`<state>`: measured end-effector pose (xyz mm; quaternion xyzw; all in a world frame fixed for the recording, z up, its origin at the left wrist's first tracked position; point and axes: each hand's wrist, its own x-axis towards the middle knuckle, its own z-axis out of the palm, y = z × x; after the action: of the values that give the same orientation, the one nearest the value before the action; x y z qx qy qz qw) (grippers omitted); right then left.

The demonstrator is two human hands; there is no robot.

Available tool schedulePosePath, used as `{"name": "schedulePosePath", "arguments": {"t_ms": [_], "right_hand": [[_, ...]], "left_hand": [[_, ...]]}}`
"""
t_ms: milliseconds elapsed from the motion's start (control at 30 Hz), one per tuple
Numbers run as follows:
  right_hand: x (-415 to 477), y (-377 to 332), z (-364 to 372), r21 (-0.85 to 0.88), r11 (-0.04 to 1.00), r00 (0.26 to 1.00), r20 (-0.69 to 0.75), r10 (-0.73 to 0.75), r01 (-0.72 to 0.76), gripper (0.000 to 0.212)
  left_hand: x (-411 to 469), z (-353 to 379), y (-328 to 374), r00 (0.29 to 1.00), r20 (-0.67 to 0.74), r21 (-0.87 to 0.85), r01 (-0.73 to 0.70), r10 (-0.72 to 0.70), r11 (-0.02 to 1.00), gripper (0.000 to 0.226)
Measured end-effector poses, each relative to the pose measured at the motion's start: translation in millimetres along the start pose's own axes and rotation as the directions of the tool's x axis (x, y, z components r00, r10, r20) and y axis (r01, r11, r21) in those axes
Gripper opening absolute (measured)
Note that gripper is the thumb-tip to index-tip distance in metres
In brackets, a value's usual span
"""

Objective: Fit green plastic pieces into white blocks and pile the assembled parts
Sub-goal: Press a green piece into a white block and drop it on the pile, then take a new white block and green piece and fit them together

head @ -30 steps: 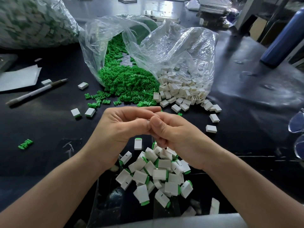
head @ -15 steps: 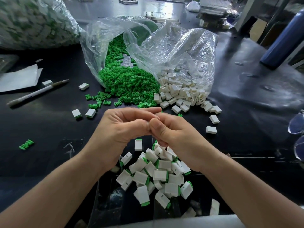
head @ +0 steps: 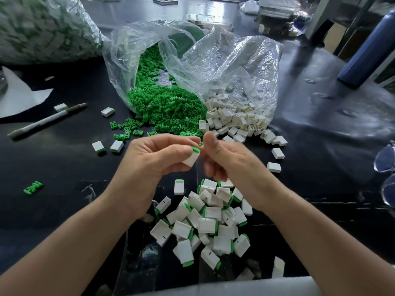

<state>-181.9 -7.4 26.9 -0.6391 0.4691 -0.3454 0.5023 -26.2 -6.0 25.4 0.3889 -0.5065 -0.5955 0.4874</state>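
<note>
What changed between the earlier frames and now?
The hands, pressed together at the fingertips before, have parted. The left hand now pinches an assembled block in plain sight, with its green end up. The right hand has drawn slightly away, blurred, and what it holds, if anything, is unclear. The pile of assembled parts, the green pieces, the loose white blocks and the pen lie as before.

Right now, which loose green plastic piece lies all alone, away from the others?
The green plastic piece at far left on the black table, well apart; the other loose green pieces cluster by the clear plastic bag.
</note>
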Motion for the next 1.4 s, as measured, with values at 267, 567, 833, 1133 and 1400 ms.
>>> {"name": "schedulePosePath", "arguments": {"t_ms": [267,567,833,1133,1400], "right_hand": [[21.0,27.5,-36.4,-0.561,0.818,0.872,-0.456,-0.178,-0.125,0.017],[35.4,46.7,-37.8,-0.736,0.614,0.876,-0.461,-0.144,-0.286,0.03],[36.9,47.9,-35.3,-0.785,0.565,0.896,-0.41,-0.17,-0.252,0.024],[20.6,25.4,-11.3,-0.548,0.822,0.893,-0.278,-0.354,0.156,0.018],[15.4,24.9,5.6,-0.469,0.813,0.881,-0.138,-0.453,0.345,0.016]], "left_hand": [[-6.3,6.8,1.2,1.0,0.008,0.236,-0.001,-0.001,0.972,0.021],[-7.1,8.9,1.0,0.998,0.06,0.299,0.01,-0.029,0.954,0.023],[-1.9,4.1,-3.8,0.995,-0.077,0.333,0.081,-0.059,0.94,0.006],[4.4,0.0,-6.4,0.977,-0.208,0.241,0.104,-0.054,0.965,0.026],[3.7,-0.7,-6.6,0.986,-0.161,0.196,0.083,-0.051,0.977,0.01]]}}
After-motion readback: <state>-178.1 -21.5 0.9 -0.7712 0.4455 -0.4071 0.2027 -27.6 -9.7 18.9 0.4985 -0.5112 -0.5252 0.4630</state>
